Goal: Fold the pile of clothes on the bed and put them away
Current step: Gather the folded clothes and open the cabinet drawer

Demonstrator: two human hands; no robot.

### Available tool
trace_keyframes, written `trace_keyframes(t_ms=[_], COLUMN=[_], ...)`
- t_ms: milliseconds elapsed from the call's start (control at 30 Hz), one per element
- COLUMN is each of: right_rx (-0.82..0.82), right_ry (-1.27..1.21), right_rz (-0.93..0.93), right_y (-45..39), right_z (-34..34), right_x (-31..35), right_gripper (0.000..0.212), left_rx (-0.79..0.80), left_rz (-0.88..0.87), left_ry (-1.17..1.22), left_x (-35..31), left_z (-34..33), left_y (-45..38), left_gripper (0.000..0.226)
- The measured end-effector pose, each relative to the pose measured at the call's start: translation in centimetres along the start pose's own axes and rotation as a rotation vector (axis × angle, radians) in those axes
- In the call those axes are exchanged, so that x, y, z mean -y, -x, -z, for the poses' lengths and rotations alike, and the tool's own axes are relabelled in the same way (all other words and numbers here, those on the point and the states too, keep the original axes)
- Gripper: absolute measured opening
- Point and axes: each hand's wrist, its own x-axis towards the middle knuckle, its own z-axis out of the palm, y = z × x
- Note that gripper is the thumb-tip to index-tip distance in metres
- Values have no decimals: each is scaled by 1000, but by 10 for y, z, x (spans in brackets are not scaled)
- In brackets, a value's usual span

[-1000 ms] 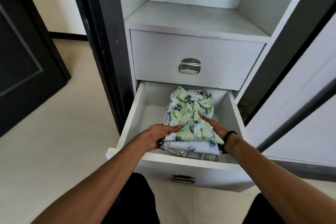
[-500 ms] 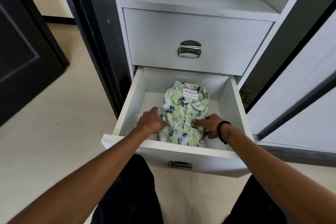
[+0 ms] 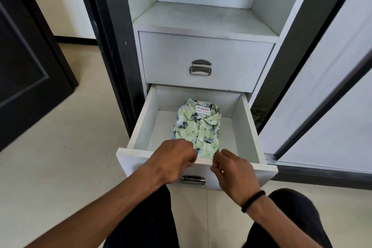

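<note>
A white wardrobe (image 3: 203, 20) stood open between dark door frames, its bare shelf above two drawers. The upper drawer (image 3: 205, 60), fitted with a metal pull handle (image 3: 200, 68), was closed; the lower drawer (image 3: 247, 127) was pulled out over a pale tiled floor (image 3: 60, 157). Inside the lower drawer, toward its middle and back, lay a folded green floral shirt (image 3: 198, 127), collar away from the camera, a white label showing at the neck. The person knelt in dark trousers (image 3: 149, 223) before the drawer. The left hand (image 3: 173, 160) hovered over the drawer's front edge with fingers curled inward, clenched on nothing visible, its fingertips just beside the shirt's near hem. The right hand (image 3: 233, 169), a black band (image 3: 253, 201) on its wrist, was likewise curled at the front edge, close to the hem; whether it pinched the fabric could not be told. A second metal handle (image 3: 192, 180) showed on the drawer front, below the hands.
</note>
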Motion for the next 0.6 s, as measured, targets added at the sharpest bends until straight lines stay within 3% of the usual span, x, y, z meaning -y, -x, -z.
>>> trace_keyframes(t_ms=[100,167,300,367,500,600], right_rx=[-122,-121,41,79,106,60], right_ry=[-61,-268,-1271,-1596,-1739,-1761], right_rz=[-113,-342,-1074,-1298,-1454,-1434], right_y=[13,25,24,8,-15,-28], right_z=[-13,-25,-58,-70,-95,-109], right_x=[8,18,41,39,35,33], right_gripper=[26,22,25,24,32,27], left_rx=[-109,-205,-333,-364,-389,-387], left_rz=[80,122,174,190,207,205], left_ry=[19,62,96,109,92,94], left_x=[-5,-6,-8,-6,2,13], left_z=[-12,-22,-38,-41,-39,-34], left_y=[4,7,5,0,-15,-33], left_gripper=[10,12,12,12,11,11])
